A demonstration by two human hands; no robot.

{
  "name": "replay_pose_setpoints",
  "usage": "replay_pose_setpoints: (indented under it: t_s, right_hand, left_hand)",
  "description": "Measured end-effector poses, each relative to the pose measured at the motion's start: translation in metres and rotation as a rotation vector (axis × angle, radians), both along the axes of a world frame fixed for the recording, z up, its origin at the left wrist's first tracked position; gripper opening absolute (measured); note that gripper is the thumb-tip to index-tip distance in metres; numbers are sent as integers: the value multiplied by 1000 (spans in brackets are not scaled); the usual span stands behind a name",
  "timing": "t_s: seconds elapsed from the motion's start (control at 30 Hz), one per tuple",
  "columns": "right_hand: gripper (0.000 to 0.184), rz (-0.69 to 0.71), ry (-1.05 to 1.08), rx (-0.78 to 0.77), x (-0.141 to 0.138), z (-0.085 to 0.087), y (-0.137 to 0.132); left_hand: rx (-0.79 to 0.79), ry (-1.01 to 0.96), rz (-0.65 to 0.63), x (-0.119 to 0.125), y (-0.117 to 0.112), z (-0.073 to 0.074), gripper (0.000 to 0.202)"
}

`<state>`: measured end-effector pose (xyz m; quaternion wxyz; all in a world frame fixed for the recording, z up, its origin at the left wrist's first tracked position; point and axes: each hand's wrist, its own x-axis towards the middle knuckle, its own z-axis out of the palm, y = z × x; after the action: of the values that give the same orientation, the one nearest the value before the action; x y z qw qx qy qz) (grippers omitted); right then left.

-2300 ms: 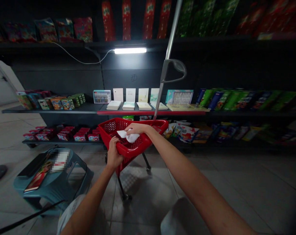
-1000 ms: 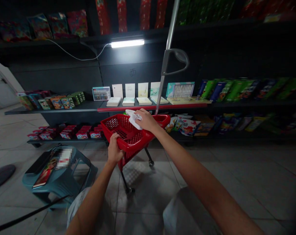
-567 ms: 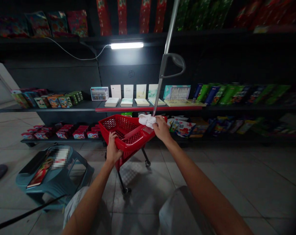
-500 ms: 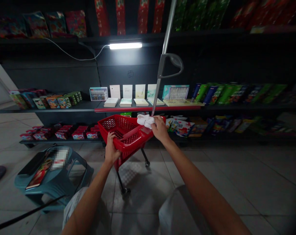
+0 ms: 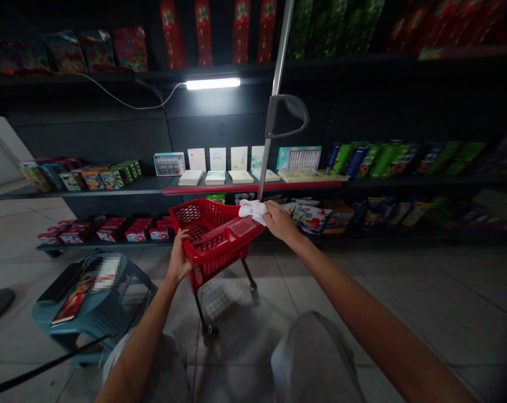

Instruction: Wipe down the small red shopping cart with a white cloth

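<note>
A small red basket cart (image 5: 207, 232) on wheels stands on the tiled floor in front of me, its grey pull handle (image 5: 274, 106) rising up past the shelves. My left hand (image 5: 178, 262) is closed on the near left rim of the basket. My right hand (image 5: 278, 219) presses a crumpled white cloth (image 5: 252, 209) against the far right corner of the rim, at the foot of the handle pole. My knees in grey trousers show at the bottom of the view.
Dark shelving (image 5: 253, 187) runs across the back, stocked with notebooks, boxed sets and coloured packets under a strip light (image 5: 212, 84). A teal plastic stool (image 5: 94, 305) with books on it stands at the left. A black cable (image 5: 39, 369) crosses the floor there.
My right hand has carried the white cloth from the basket's near rim to its far right corner by the pole. My left hand has kept its hold on the rim.
</note>
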<state>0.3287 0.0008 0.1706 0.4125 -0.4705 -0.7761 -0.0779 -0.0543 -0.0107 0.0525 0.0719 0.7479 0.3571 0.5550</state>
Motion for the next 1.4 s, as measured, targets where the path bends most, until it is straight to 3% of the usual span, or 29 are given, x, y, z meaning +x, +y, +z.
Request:
replay_pose_setpoints:
  t_s: [0.43,0.53,0.63,0.8,0.9,1.0,1.13,1.23,1.4]
  right_hand:
    - [28,-80,-116,3,-4,-8,-27]
    - [31,-110,-108,-9,-10,-5,-32]
    - [32,-179,-87,-18,-17,-5,-38]
    - [30,-275,-105,-26,-26,-2,-47]
    - [29,-326,-112,-23,-32,-1,-53]
    - [28,-352,-122,-19,-40,1,-63]
    - [26,-332,-107,2,-46,0,-76]
    - [23,-260,-67,32,-43,-5,-84]
    - [26,4,69,119,-25,-24,-96]
  left_hand:
    - [-102,-21,-114,-29,5,10,64]
    - [-102,20,-70,-29,-11,17,78]
    - [5,88,-15,-23,-46,33,80]
    - [351,195,169,21,-109,86,46]
    - [231,348,184,70,-126,120,41]
    - [73,492,275,116,-123,137,38]
    - [86,521,390,141,-105,129,38]
    - [180,452,327,132,-95,118,39]
    - [263,434,251,105,-85,108,37]
